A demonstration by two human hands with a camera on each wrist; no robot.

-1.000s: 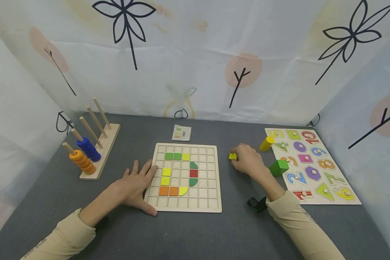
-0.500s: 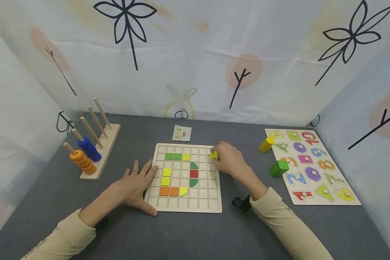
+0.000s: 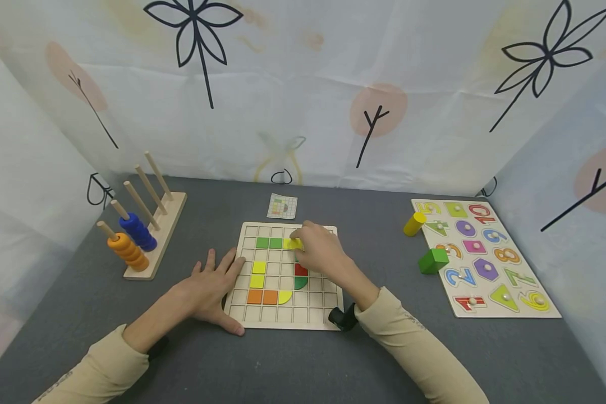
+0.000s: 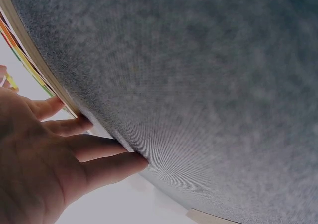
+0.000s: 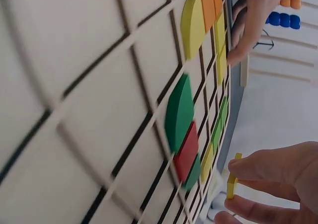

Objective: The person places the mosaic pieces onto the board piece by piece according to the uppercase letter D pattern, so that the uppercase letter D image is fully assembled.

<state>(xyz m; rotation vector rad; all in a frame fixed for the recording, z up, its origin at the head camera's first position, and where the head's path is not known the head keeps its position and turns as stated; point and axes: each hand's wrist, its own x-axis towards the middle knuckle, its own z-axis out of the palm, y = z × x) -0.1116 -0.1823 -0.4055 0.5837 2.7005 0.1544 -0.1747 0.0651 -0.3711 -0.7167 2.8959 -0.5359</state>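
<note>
A wooden grid board (image 3: 313, 311) lies in the middle of the table with green, yellow, red and orange tiles in some of its squares. My right hand (image 3: 323, 251) is over the board's upper part, beside the row of two green tiles (image 3: 269, 243). Between thumb and finger it pinches a small yellow tile (image 5: 233, 177), held apart from the board in the right wrist view. Its full shape is partly hidden by the fingers. My left hand (image 3: 207, 294) rests at the board's left edge, fingers spread and thumb at the near corner.
Behind the board lies a small pattern card (image 3: 282, 206). A peg stacker (image 3: 166, 224) with orange and blue rings stands left. To the right are a yellow cylinder (image 3: 414, 224), a green block (image 3: 434, 261) and a number puzzle board (image 3: 525, 292). Fabric walls enclose the table.
My right hand has moved left with the yellow tile, from the table right of the board to above its upper squares. The left hand has stayed in place.
</note>
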